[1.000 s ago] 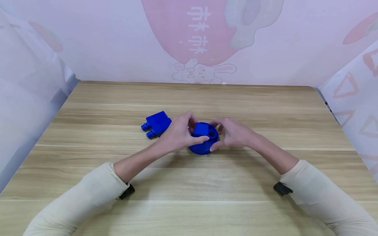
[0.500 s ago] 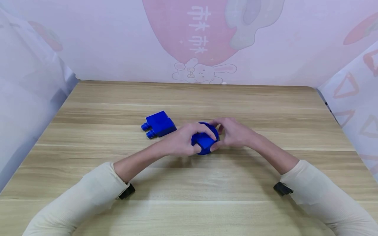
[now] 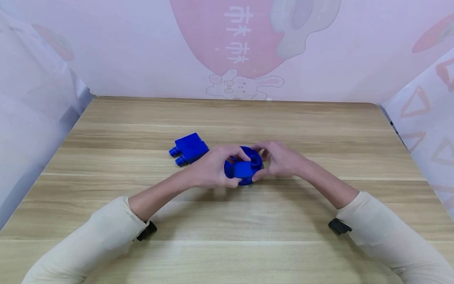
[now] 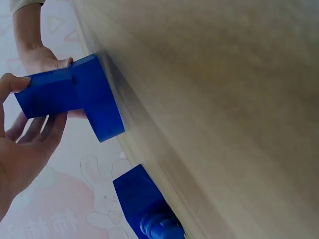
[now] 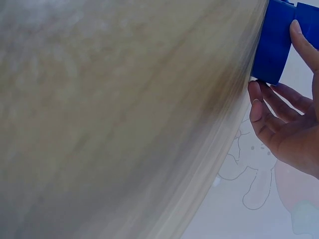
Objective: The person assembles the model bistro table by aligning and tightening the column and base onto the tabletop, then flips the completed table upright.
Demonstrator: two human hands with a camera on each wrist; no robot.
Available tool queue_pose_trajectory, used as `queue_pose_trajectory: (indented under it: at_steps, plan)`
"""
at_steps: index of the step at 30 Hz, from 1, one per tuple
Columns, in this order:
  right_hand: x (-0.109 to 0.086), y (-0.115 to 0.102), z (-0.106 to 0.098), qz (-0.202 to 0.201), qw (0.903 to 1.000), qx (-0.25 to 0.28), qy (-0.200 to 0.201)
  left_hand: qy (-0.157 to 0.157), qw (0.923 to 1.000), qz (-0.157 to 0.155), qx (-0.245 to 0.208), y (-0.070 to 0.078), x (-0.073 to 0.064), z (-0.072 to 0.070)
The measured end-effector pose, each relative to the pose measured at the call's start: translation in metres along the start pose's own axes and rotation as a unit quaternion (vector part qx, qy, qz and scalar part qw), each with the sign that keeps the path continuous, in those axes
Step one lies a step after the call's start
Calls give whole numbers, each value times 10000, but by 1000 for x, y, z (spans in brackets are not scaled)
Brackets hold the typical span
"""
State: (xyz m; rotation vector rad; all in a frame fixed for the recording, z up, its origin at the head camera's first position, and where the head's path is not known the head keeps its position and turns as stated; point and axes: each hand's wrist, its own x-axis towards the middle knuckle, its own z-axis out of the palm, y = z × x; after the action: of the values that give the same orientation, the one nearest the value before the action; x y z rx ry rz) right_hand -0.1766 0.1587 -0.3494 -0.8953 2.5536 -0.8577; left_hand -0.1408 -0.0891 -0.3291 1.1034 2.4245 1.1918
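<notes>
A round blue base with a raised ring-shaped socket sits on the table. My right hand grips its right side, thumb in front and fingers behind. In my left hand, a blue rectangular block is held between thumb and fingers over the base, left of the socket. Seen from the left wrist, the block stands on top of the base. The right wrist view shows my right fingers around the base.
Left of my left hand lies a second blue block with two ridged cylindrical pegs pointing left. The wooden table ends at a pale printed backdrop at the back, with more sheeting at both sides.
The left hand has turned the block and shifted it right over the base, then back left, so the socket shows again. The right hand stays on the base.
</notes>
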Motion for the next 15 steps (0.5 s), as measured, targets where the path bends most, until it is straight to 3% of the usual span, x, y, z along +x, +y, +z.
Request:
queue_pose_trajectory:
  at_steps: [15]
  plan:
    - [-3, 1, -1, -104, 9999, -136, 15, -979, 9922, 343, -692, -11, 8, -19]
